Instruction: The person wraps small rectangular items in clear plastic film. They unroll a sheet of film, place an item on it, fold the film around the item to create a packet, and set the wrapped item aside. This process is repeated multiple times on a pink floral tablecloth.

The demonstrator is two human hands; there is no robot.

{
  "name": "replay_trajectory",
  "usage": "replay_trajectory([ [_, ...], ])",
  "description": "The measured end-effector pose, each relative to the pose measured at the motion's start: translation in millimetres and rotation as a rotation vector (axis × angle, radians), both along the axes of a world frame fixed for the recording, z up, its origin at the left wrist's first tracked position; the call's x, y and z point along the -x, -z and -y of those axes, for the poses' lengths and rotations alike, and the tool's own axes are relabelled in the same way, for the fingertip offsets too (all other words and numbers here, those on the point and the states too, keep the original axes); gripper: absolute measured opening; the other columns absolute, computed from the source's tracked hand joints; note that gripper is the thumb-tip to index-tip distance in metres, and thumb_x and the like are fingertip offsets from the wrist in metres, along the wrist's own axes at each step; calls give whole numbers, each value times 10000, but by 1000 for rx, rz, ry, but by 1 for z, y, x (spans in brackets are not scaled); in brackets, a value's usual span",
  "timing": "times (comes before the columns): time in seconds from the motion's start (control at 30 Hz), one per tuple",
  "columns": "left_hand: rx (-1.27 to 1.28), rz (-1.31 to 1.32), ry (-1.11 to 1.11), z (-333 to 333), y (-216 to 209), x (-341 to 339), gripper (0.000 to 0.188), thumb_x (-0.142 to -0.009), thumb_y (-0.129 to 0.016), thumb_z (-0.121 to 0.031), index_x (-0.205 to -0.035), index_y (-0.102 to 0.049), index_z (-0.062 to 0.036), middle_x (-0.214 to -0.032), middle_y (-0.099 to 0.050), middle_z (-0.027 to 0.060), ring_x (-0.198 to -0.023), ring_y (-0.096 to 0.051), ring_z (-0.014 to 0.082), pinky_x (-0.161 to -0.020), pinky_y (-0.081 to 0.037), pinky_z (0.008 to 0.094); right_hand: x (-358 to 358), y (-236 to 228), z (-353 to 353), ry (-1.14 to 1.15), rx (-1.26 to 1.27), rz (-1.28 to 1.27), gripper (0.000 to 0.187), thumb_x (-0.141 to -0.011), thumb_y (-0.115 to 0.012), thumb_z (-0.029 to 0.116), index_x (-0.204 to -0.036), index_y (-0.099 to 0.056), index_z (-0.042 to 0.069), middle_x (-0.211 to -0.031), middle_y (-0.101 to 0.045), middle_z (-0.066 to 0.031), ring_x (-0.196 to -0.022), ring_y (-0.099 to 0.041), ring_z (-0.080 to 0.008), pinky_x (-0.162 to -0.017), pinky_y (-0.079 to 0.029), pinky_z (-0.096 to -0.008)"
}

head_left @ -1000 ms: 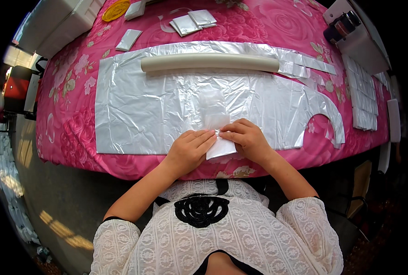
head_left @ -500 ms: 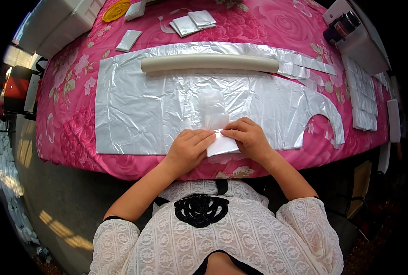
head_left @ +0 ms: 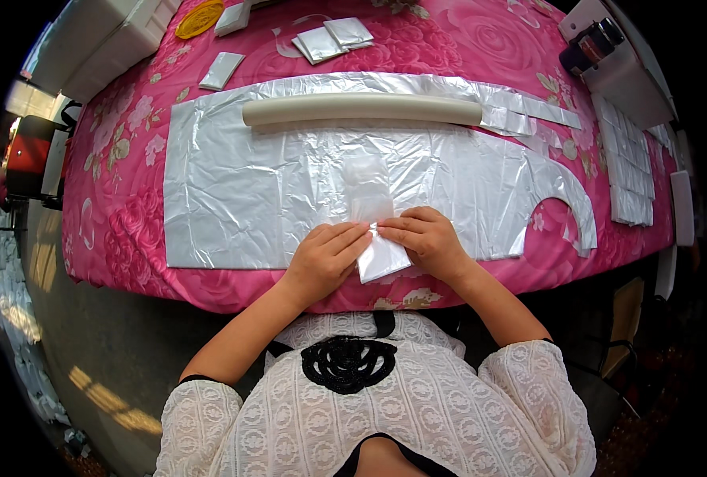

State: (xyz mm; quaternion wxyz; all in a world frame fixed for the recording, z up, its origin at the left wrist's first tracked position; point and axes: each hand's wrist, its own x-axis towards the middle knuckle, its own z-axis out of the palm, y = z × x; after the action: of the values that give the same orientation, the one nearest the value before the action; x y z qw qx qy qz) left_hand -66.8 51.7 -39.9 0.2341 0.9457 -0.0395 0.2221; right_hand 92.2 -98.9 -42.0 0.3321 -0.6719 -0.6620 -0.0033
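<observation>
A small folded white plastic packet (head_left: 381, 261) lies at the table's near edge, pinched at its far end between my two hands. My left hand (head_left: 329, 256) presses its fingertips on the packet's left side. From the other side, my right hand (head_left: 430, 242) has its fingers closed on the same end. Beyond the fingertips a translucent plastic bag (head_left: 369, 184) stretches away from me; where packet and bag meet is covered by my fingers. Beneath them spreads a large silvery-white plastic apron (head_left: 226, 191), with a curved cut-out at right.
A thick cream tube (head_left: 361, 108) lies across the apron's far part. Several folded packets (head_left: 321, 43) rest farther back, beside a yellow ring-shaped object (head_left: 199, 19). Stacked packets (head_left: 628, 171) line the right side, near a dark jar (head_left: 590, 48). White boxes (head_left: 107, 48) stand far left.
The packet's near end now sticks out slightly farther toward me. The fingers of my right hand have shifted a little left and lie straighter over its far end.
</observation>
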Motion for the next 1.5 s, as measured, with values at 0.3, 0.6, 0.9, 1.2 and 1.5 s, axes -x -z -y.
replay_trajectory([
  [0.3, 175, -109, -164, -1, -4, -8, 328, -759, -613, -79, -1081, -583, -25, -881, -650, 114, -793, -621, 255, -671, -479, 346, -5, -15, -15, 243, 289, -481, 156, -762, -616, 88, -905, -660, 46, -740, -646, -78, -634, -592, -248, -589, -472, -315],
  [0.6, 675, -387, -456, -19, -13, -40, 549, -802, -613, -153, -1254, -403, 76, -692, -625, 99, -618, -615, 280, -592, -481, 346, -23, -31, -50, 427, 653, -702, 291, -814, -563, 265, -740, -670, 5, -568, -610, -104, -537, -597, -226, -575, -464, -349],
  [0.9, 8, -88, -148, -11, 2, -49, 697, -758, -654, -186, -1332, -327, 38, -1346, -364, 213, -1233, -372, 337, -1000, -325, 418, -25, -30, -54, 450, 705, -732, 309, -809, -535, 273, -725, -670, 9, -570, -619, -97, -538, -605, -217, -590, -474, -346],
  [1.2, -53, -402, -239, 5, 11, -61, 934, -742, -557, -517, -1366, -204, 83, -1444, -177, 238, -1369, -130, 319, -1105, -74, 452, -17, -25, -47, 453, 586, -578, 241, -770, -612, 234, -742, -639, -4, -635, -627, -115, -573, -602, -220, -552, -460, -323],
  [1.5, 43, -298, -230, -4, 6, -44, 837, -788, -598, -384, -1377, -185, 45, -1459, -120, 235, -1359, -115, 372, -1093, -105, 472, -11, -40, -26, 406, 465, -120, 316, -680, -690, 124, -967, -586, 42, -1020, -598, -125, -922, -578, -278, -755, -479, -382],
])
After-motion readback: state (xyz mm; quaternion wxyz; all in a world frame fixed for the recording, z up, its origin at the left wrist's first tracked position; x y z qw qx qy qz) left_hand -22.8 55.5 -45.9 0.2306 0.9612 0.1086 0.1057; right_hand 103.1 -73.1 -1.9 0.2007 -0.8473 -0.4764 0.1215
